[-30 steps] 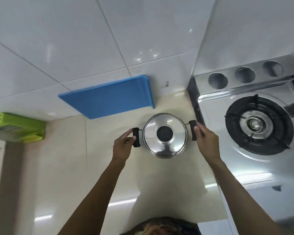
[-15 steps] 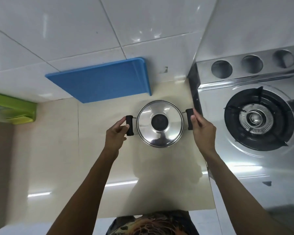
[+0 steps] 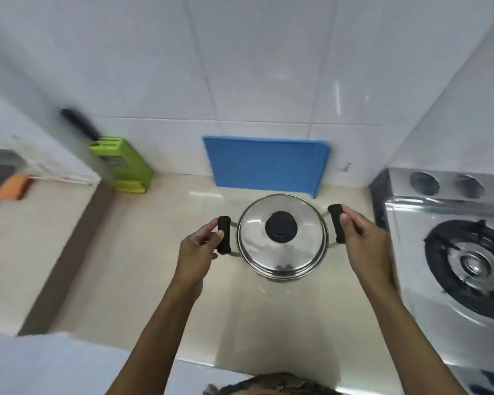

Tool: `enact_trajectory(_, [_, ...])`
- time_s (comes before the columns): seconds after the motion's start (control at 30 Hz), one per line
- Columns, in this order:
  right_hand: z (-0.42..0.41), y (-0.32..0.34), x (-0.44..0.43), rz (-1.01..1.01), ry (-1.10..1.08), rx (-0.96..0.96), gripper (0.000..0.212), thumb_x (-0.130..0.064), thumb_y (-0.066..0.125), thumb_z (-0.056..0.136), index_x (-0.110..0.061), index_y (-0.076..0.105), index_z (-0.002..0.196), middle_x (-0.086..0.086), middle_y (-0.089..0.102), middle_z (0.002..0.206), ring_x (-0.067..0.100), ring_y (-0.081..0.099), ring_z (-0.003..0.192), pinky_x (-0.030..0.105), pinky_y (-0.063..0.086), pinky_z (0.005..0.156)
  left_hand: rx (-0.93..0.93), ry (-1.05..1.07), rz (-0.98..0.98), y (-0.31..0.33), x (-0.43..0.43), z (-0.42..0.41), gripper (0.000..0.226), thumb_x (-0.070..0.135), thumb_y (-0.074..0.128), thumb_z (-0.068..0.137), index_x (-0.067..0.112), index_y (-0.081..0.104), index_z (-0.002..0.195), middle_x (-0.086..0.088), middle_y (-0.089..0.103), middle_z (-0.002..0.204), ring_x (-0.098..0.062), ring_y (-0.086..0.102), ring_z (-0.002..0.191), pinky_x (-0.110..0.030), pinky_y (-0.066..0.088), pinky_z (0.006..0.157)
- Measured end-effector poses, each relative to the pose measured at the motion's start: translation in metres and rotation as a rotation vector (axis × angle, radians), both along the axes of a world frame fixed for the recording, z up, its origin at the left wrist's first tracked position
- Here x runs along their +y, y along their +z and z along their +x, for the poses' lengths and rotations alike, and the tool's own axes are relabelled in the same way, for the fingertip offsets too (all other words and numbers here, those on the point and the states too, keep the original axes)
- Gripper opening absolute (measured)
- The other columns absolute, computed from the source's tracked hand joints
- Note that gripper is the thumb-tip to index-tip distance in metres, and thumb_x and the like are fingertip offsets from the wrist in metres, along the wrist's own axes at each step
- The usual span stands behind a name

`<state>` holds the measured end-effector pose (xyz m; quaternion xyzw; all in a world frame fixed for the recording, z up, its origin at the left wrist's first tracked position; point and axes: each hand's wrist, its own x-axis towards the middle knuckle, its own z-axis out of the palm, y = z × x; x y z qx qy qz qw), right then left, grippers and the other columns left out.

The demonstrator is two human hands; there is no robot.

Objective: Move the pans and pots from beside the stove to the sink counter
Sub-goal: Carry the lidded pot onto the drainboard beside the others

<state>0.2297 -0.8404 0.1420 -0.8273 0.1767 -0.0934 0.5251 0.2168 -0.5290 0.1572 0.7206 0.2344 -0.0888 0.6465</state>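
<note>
Bottom of frame: both my forearms reach up toward the centre. My left hand (image 3: pixel 198 249) wraps thumb and fingers around the left handle (image 3: pixel 223 235) of the steel pot (image 3: pixel 281 238); my right hand (image 3: pixel 364 246) is closed on the right handle (image 3: pixel 337 223). Both grips are narrow, fingers curled tight on the black handles. The pot sits mid-frame over the beige counter (image 3: pixel 143 275), lid on, black knob (image 3: pixel 281 227) centred. I cannot tell whether its base is touching the counter or just off it.

Doing this step well, as I judge it: keep both handles level so the loose lid does not slide, lift straight up before swinging left, and stay clear of the stove (image 3: pixel 451 252) edge at right.

Farther back: a blue cutting board (image 3: pixel 265 163) leans on the tiled wall just behind the pot. At upper left, a green knife block (image 3: pixel 123 166) with one dark handle sticking out.

Hard to read: the left edge is smeared by motion blur. An orange thing (image 3: pixel 13 186), perhaps a sponge, lies at the far left by something grey that may be the sink; I cannot confirm. The stove is cut off at right. No other pans or pots show in frame.
</note>
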Motion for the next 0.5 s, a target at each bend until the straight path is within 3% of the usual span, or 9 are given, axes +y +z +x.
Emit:
enact_trajectory(0.1, [-0.003, 0.026, 0.071, -0.021, 0.131, -0.055, 0.030, -0.027, 0.059, 0.100, -0.025, 0.071, 0.128, -0.004, 0.073, 0.125, 0.007, 0.065, 0.114, 0.025, 0.048, 0.100, -0.092, 0.133, 0.042, 0.029, 0.066, -0.036, 0.037, 0.012, 0.064, 0.098, 0.020, 0.067, 0.134, -0.001, 0.068, 0.086, -0.018, 0.058, 0.080, -0.029, 0.047, 0.071])
enact_trajectory(0.27, [-0.018, 0.055, 0.210, 0.016, 0.338, -0.104, 0.029, -0.027, 0.059, 0.100, -0.025, 0.072, 0.125, -0.015, 0.071, 0.116, -0.016, 0.059, 0.099, -0.006, 0.036, 0.082, -0.179, 0.346, 0.092, 0.068, 0.191, -0.109, 0.035, 0.011, 0.064, 0.098, 0.023, 0.068, 0.131, 0.001, 0.074, 0.093, -0.022, 0.063, 0.087, -0.037, 0.049, 0.079])
enact_trajectory(0.37, [-0.036, 0.067, 0.303, 0.072, 0.443, -0.111, 0.027, -0.027, 0.062, 0.098, -0.028, 0.074, 0.122, -0.017, 0.073, 0.109, -0.027, 0.057, 0.092, -0.006, 0.038, 0.076, -0.195, 0.475, 0.122, 0.087, 0.274, -0.162, 0.035, 0.016, 0.066, 0.097, 0.022, 0.069, 0.132, -0.001, 0.076, 0.112, -0.019, 0.069, 0.096, -0.033, 0.056, 0.078])
enact_trajectory(0.5, [-0.066, 0.070, 0.420, 0.086, 0.586, -0.137, 0.025, -0.026, 0.065, 0.096, -0.028, 0.076, 0.118, -0.013, 0.076, 0.100, -0.022, 0.061, 0.088, -0.003, 0.040, 0.069, -0.205, 0.575, 0.153, 0.099, 0.374, -0.234, 0.034, 0.020, 0.067, 0.097, 0.028, 0.070, 0.130, -0.002, 0.078, 0.105, -0.017, 0.068, 0.093, -0.029, 0.050, 0.073])
